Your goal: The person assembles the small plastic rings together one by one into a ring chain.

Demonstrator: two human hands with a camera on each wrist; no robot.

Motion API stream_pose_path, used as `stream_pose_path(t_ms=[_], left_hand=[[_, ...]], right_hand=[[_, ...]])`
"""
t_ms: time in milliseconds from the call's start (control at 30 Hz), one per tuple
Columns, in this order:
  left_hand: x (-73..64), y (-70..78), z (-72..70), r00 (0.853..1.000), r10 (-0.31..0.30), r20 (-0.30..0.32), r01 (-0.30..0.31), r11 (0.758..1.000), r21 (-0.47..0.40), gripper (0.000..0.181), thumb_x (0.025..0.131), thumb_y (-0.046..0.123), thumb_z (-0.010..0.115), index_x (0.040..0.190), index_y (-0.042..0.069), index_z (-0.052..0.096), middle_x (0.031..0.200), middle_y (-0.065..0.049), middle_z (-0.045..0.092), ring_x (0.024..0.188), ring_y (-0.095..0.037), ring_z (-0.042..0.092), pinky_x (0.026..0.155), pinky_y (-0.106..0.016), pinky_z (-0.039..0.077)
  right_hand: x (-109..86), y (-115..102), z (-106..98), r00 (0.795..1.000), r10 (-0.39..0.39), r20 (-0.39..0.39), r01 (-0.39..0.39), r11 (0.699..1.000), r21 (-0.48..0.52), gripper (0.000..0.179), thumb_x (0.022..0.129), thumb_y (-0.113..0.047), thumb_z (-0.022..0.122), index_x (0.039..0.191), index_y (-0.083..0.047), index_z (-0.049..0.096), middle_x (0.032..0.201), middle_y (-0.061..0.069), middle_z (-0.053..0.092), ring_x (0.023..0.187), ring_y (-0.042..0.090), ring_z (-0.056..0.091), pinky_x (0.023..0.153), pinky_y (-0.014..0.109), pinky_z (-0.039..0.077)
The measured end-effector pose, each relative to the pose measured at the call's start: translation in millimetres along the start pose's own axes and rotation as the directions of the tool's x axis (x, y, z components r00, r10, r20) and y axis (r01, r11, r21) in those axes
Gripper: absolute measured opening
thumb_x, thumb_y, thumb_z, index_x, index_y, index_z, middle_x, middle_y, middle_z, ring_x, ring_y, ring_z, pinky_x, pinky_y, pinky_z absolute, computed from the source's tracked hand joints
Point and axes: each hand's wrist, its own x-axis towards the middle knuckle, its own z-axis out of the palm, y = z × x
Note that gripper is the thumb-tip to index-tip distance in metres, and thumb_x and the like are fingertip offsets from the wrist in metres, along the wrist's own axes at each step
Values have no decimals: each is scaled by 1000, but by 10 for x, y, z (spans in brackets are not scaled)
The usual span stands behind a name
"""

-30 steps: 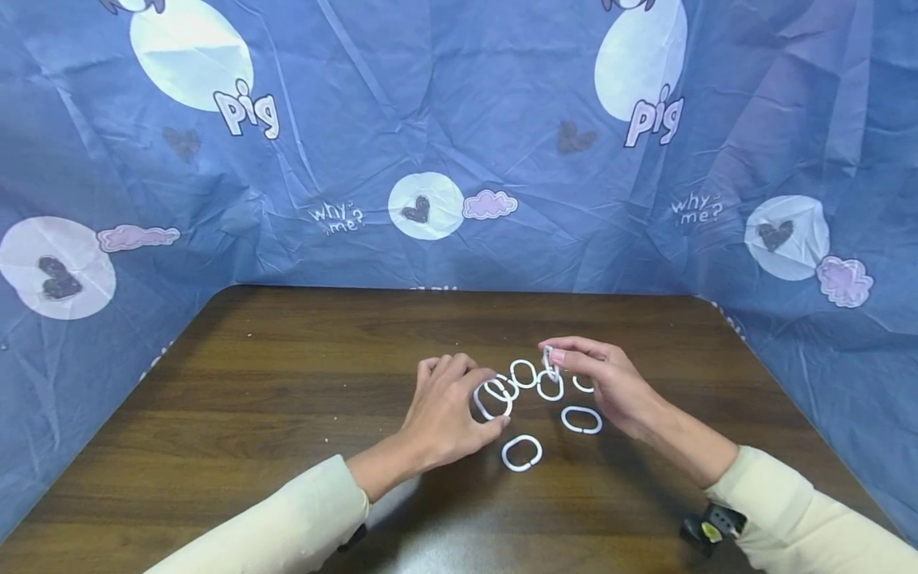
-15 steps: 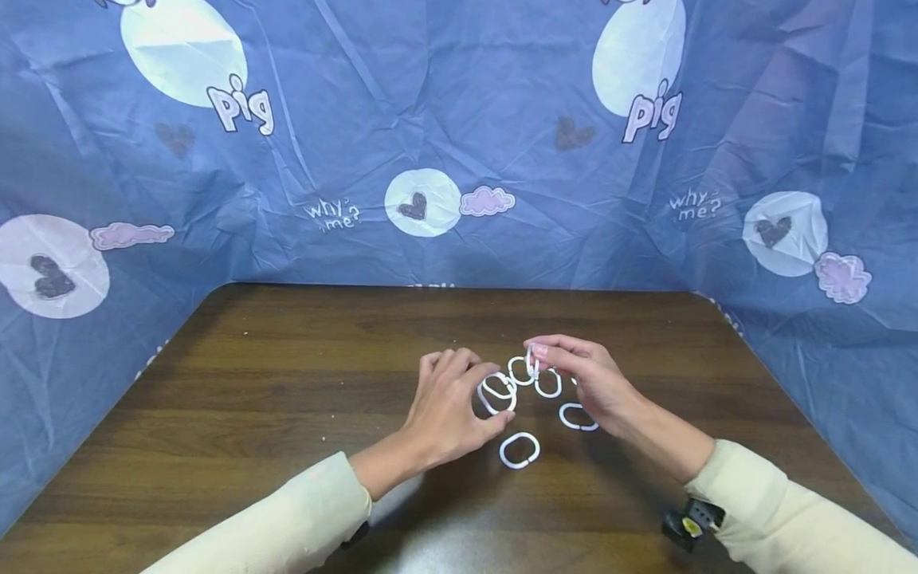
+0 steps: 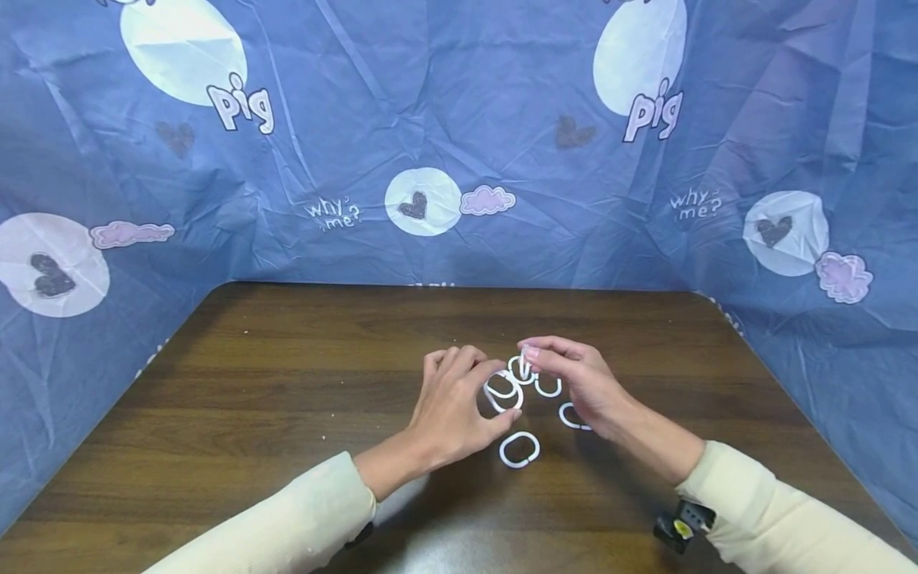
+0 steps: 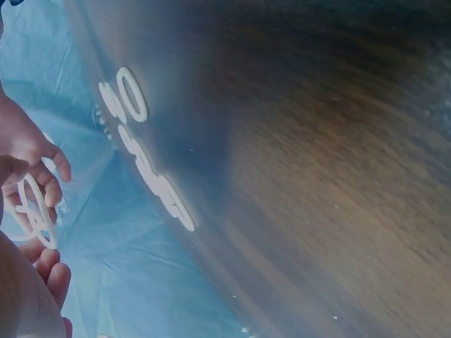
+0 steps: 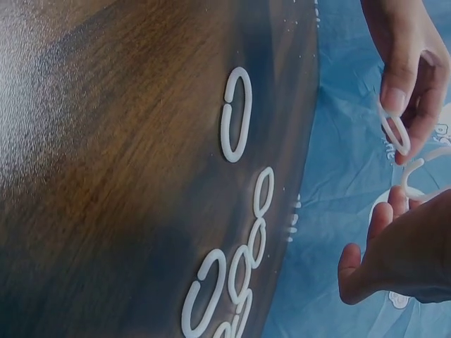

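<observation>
My left hand (image 3: 452,402) grips a white oval split ring (image 3: 521,396) between thumb and index finger. Close on its right, my right hand (image 3: 588,387) pinches a second white split ring (image 3: 525,363) by its upper end, thumb against index finger. From the right wrist camera, the left hand's ring (image 5: 403,139) hangs just beside the right hand's ring (image 5: 406,177), which has a gap in its loop. Below the hands, several more rings lie flat on the table, among them one (image 3: 503,454) nearest the body and one (image 3: 562,413) partly covered by the right hand.
The dark wood-grain table (image 3: 301,351) carries several loose rings in a slanting row, as the right wrist view shows at a ring (image 5: 257,197). A blue printed cloth (image 3: 430,104) stands behind and along both sides. A black wrist device (image 3: 677,526) sits at the right cuff.
The right hand has moved left with its ring, up close to the left hand's ring. My left hand has shifted slightly right. The rings on the table stay put.
</observation>
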Motion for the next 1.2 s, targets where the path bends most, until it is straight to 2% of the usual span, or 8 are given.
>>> stream_pose_path(t_ms=[167,300,433,533,700,900,1067,1200], left_hand=[[11,15,1,1000,12,-17,-12,1000,-14,53,68,45,80,109,13,70,96,2,57,92,-16,51,92,-40,31],[14,20,-2,1000,12,-19,-12,1000,-14,53,68,45,80,110,13,69,97,3,57,93,-16,51,93,-39,31],[8,21,5,1000,15,-27,-16,1000,-13,53,68,43,80,110,12,69,97,2,57,93,-17,51,93,-39,31],[-1,19,16,999,27,-42,-28,1000,-3,53,68,42,80,109,11,69,97,1,57,92,-17,51,93,-40,32],[5,24,14,998,43,-41,-41,998,37,53,68,42,79,109,11,68,99,0,57,93,-18,50,92,-40,33],[23,36,6,998,41,-53,-38,998,52,52,67,42,79,108,11,68,99,-1,58,94,-19,50,91,-41,33],[11,43,4,998,29,-56,-28,999,31,52,67,41,80,107,11,68,98,-1,58,92,-19,51,91,-42,33],[2,53,5,999,9,-42,-8,1000,7,52,68,42,80,108,11,68,97,0,58,92,-18,50,91,-41,33]], right_hand=[[-3,17,45,999,11,-33,-11,1000,-10,44,87,-20,67,121,7,59,98,-3,69,100,28,57,95,39,32],[-7,28,76,998,25,-53,-27,999,-27,45,87,-23,68,121,6,60,94,-4,69,93,20,59,93,37,33],[-12,39,108,995,50,-84,-52,998,-26,35,87,-23,69,113,0,66,86,-7,68,86,13,58,89,35,35],[-18,48,131,991,70,-112,-70,998,-3,27,87,-22,69,106,-3,68,81,-6,67,84,14,58,86,35,36],[-29,70,161,987,80,-139,-80,997,11,23,88,-22,68,102,-4,68,79,-6,67,84,16,58,82,33,37],[-57,105,204,989,55,-141,-52,998,21,15,87,-18,69,95,-6,69,81,-6,67,85,16,58,88,35,39],[-60,108,205,984,5,-178,-16,998,-61,26,86,-19,71,104,-1,67,89,-4,66,90,15,56,85,33,40],[-61,113,197,981,-40,-190,16,992,-126,33,86,-20,72,109,1,64,91,0,66,88,14,58,80,29,43]])
